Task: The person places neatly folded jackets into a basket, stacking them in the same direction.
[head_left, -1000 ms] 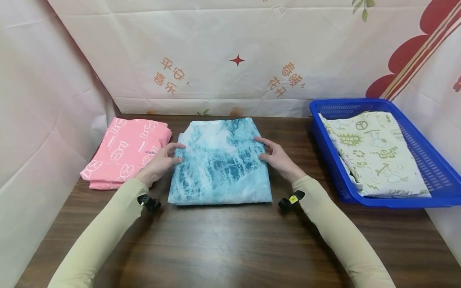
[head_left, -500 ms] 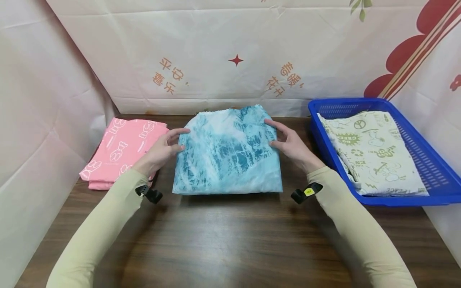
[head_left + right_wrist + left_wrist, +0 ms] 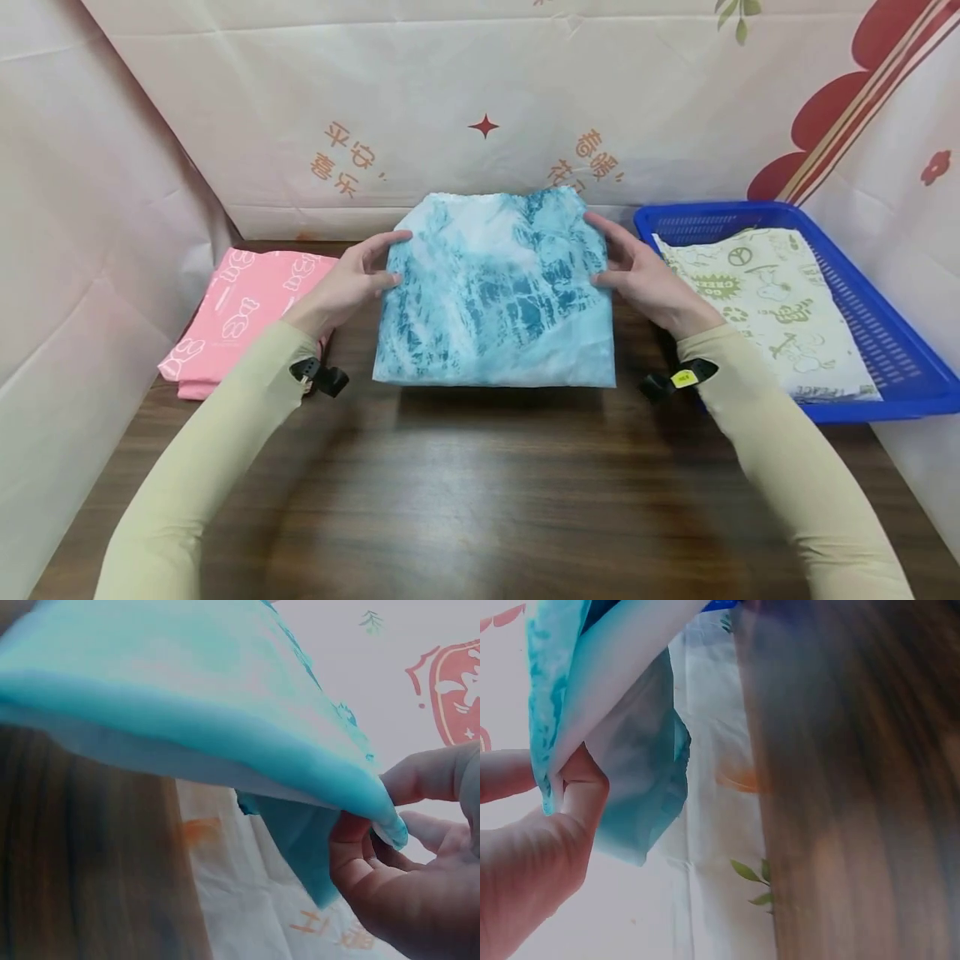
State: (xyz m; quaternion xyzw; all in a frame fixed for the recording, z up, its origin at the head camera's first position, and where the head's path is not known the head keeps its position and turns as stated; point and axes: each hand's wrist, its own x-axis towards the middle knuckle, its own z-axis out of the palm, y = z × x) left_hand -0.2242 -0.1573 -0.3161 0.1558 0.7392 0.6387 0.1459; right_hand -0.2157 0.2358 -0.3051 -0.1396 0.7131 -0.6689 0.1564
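We hold the blue cloth [image 3: 495, 292] aloft, left hand [image 3: 345, 283] and right hand [image 3: 654, 282] pinching its sides; the next move likely wants both edges level.

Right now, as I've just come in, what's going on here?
A person in pale sleeves is holding a folded blue-and-white cloth up off the wooden table, with the left-hand grip at one side edge and the right-hand grip at the other. A pink folded cloth lies on the table to the left. On the right, a pale cloth with green print lies in a blue basket.
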